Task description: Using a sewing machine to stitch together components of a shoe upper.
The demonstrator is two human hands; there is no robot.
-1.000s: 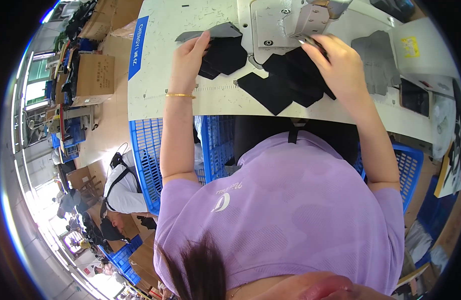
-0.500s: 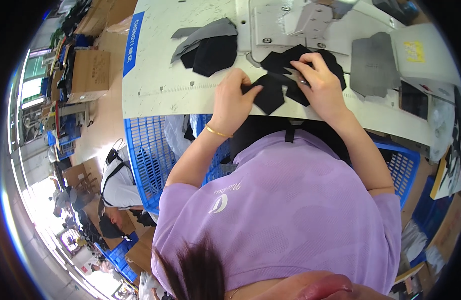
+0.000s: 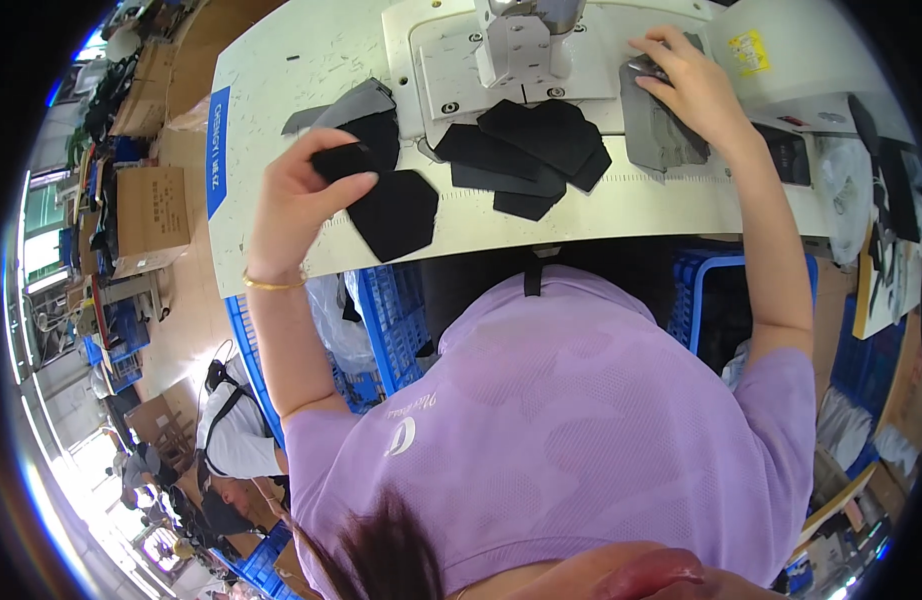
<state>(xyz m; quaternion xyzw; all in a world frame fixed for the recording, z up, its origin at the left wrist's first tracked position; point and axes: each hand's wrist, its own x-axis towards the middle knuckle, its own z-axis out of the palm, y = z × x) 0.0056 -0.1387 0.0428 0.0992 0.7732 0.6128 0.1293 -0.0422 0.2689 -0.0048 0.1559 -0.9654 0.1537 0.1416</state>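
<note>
My left hand is closed on a black fabric piece, pinched at its narrow upper end between thumb and fingers. The piece hangs over the table's near left part. Beyond it lies a pile of grey and black cut pieces, partly covered by the hand. My right hand rests over the far end of a stack of grey fabric pieces, its thumb and fingers apart. A small shiny thing shows by those fingers; its kind I cannot make out. Between my hands, several black pieces overlap on the table.
A sewing machine's metal head stands above the pale table at the far middle. Blue plastic baskets stand below the near edge. A white machine housing is at the far right. A person bends at the left.
My hands have moved apart from the middle black pieces. The left has gone left with a black piece; the right has gone right and away, onto the grey stack. The view has shifted.
</note>
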